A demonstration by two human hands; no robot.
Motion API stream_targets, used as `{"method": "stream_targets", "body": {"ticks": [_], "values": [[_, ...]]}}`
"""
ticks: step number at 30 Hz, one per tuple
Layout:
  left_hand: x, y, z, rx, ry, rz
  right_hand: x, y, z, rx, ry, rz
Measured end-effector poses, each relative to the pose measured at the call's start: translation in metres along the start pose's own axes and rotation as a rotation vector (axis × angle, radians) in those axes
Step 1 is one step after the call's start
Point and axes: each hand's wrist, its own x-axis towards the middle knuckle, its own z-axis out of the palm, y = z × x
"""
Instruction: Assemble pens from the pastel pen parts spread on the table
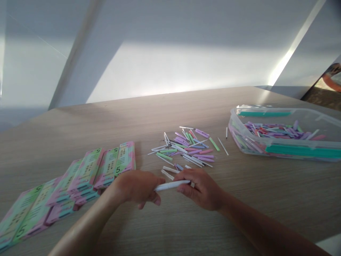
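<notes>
A white pen [172,185] spans the gap between my two hands, lying nearly level above the table. My left hand [138,186] is closed around its left end, thumb and fingers curled. My right hand [201,188] pinches the right end, where a dark tip shows at the fingers. Just beyond my hands lies a loose pile of purple, green, pink and blue pen parts [197,152] mixed with thin white refills [192,160]. A few clear or white tube pieces [167,174] lie close to my right hand's fingers.
Pink and green boxes [87,167] printed with a 5 stand stacked at the left. A clear plastic tub [252,145] with teal handles, holding more coloured pen parts [282,131], stands at the right. A pale wall [170,67] rises behind the wooden table [149,113].
</notes>
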Motion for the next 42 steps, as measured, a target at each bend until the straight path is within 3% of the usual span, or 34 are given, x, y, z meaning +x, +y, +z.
{"method": "stream_targets", "body": {"ticks": [17, 25, 42], "values": [[0.0017, -0.0010, -0.0008, 0.016, 0.005, 0.009, 0.0013, -0.0009, 0.0021, -0.016, 0.071, 0.041], [0.0029, -0.0023, -0.0007, 0.015, 0.003, 0.009, 0.0011, -0.0002, 0.0008, 0.039, 0.041, -0.006], [0.0034, -0.0030, 0.0011, 0.032, 0.043, 0.021, 0.0009, 0.0012, 0.0066, -0.002, 0.063, 0.060]]}}
